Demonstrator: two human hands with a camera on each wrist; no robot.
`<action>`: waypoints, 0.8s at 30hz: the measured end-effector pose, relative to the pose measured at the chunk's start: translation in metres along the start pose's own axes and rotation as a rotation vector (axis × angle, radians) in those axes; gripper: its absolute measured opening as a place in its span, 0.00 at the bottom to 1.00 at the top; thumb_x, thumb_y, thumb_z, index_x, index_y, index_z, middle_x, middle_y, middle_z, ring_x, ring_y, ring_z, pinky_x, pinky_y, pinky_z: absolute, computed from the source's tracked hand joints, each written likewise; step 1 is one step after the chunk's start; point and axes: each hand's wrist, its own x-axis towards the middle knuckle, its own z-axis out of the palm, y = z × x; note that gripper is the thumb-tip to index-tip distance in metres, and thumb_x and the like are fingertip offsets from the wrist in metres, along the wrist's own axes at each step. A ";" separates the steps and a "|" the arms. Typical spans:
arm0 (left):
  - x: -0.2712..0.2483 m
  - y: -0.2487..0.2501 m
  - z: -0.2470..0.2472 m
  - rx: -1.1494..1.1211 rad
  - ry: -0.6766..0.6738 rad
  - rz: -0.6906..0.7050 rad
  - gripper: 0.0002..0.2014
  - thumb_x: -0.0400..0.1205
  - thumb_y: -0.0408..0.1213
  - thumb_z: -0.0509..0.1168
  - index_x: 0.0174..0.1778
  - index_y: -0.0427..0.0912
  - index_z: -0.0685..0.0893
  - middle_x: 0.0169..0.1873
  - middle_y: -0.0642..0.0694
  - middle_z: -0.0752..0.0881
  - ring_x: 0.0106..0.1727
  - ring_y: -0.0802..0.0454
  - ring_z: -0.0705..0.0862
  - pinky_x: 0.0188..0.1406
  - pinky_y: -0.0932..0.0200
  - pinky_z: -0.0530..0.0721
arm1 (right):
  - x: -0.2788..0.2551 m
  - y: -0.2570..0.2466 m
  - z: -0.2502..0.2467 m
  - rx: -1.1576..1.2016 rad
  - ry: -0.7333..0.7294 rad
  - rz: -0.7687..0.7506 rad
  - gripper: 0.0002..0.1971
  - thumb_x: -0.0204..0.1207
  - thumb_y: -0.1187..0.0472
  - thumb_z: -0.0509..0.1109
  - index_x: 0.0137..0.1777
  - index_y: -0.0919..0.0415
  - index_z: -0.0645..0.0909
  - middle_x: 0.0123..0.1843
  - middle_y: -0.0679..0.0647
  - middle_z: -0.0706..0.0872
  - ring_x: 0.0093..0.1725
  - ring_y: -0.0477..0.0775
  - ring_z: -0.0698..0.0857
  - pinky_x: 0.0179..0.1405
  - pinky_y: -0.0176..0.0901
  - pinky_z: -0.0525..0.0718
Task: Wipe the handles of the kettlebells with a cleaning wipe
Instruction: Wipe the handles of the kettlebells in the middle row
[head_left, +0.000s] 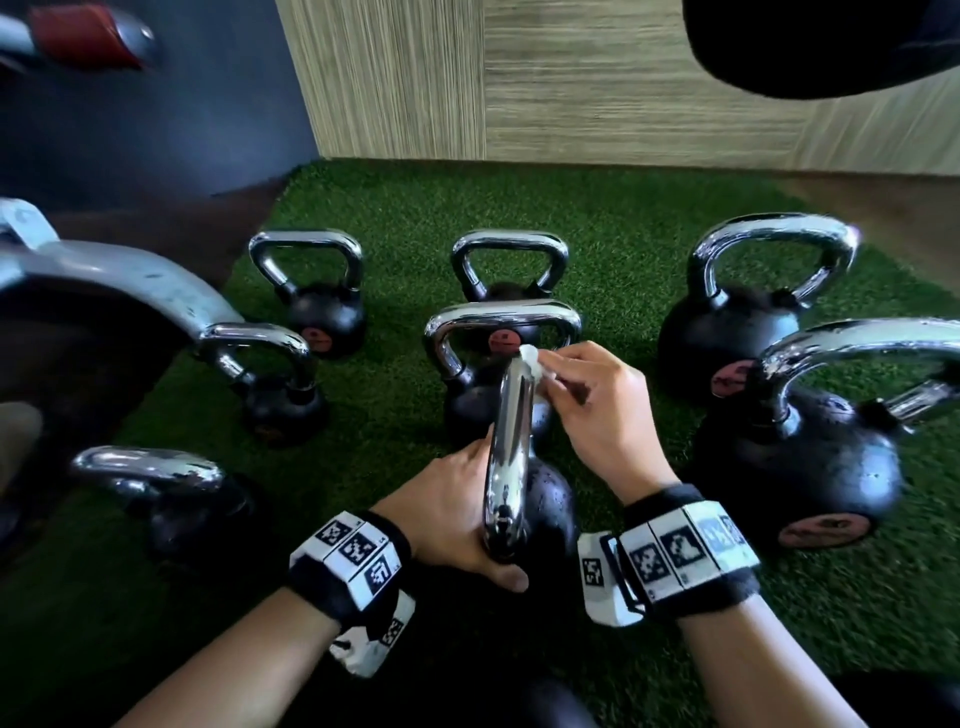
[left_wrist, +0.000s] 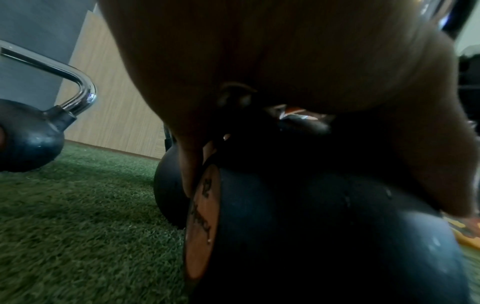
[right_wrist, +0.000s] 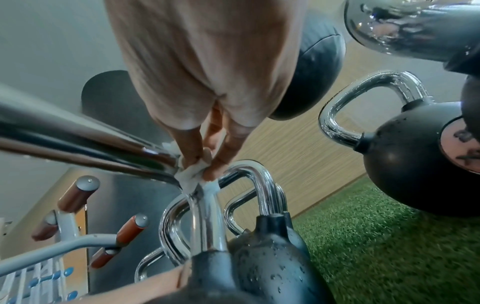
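On green turf (head_left: 395, 426) stands a black kettlebell (head_left: 545, 499) with water drops on its body, its chrome handle (head_left: 510, 452) seen edge-on. My left hand (head_left: 462, 519) grips the near end of that handle, thumb curled under it. My right hand (head_left: 592, 415) pinches a small white wipe (head_left: 535, 364) against the handle's far corner. In the right wrist view the wipe (right_wrist: 191, 174) is bunched between fingertips on the bend of the handle (right_wrist: 78, 133). The left wrist view shows my palm over the kettlebell body (left_wrist: 324, 226) and its round orange label (left_wrist: 202, 222).
Several other chrome-handled kettlebells surround it: one right behind (head_left: 501, 325), two at the back (head_left: 317, 291), smaller ones on the left (head_left: 275, 384), two large ones on the right (head_left: 737, 322). A grey machine frame (head_left: 104, 280) juts in at left. A wood-panel wall (head_left: 571, 78) stands behind.
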 end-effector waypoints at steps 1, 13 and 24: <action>0.001 0.001 -0.002 0.000 -0.004 -0.005 0.60 0.61 0.55 0.88 0.85 0.45 0.63 0.80 0.54 0.71 0.80 0.58 0.70 0.78 0.73 0.61 | 0.001 -0.001 0.000 -0.009 -0.006 0.000 0.14 0.74 0.71 0.80 0.58 0.63 0.92 0.50 0.50 0.91 0.46 0.47 0.90 0.46 0.16 0.76; 0.019 -0.004 -0.017 0.059 -0.120 0.054 0.44 0.65 0.59 0.85 0.77 0.55 0.77 0.78 0.51 0.77 0.80 0.54 0.71 0.83 0.52 0.70 | -0.036 -0.030 -0.027 0.291 -0.129 0.145 0.10 0.68 0.66 0.86 0.47 0.54 0.95 0.42 0.45 0.94 0.42 0.39 0.91 0.46 0.36 0.86; 0.015 -0.014 -0.009 0.050 -0.129 -0.088 0.34 0.60 0.44 0.91 0.58 0.56 0.81 0.53 0.64 0.78 0.70 0.52 0.82 0.64 0.66 0.79 | -0.067 -0.034 -0.032 0.433 -0.460 0.230 0.06 0.71 0.67 0.84 0.43 0.56 0.94 0.40 0.49 0.94 0.40 0.41 0.91 0.43 0.35 0.85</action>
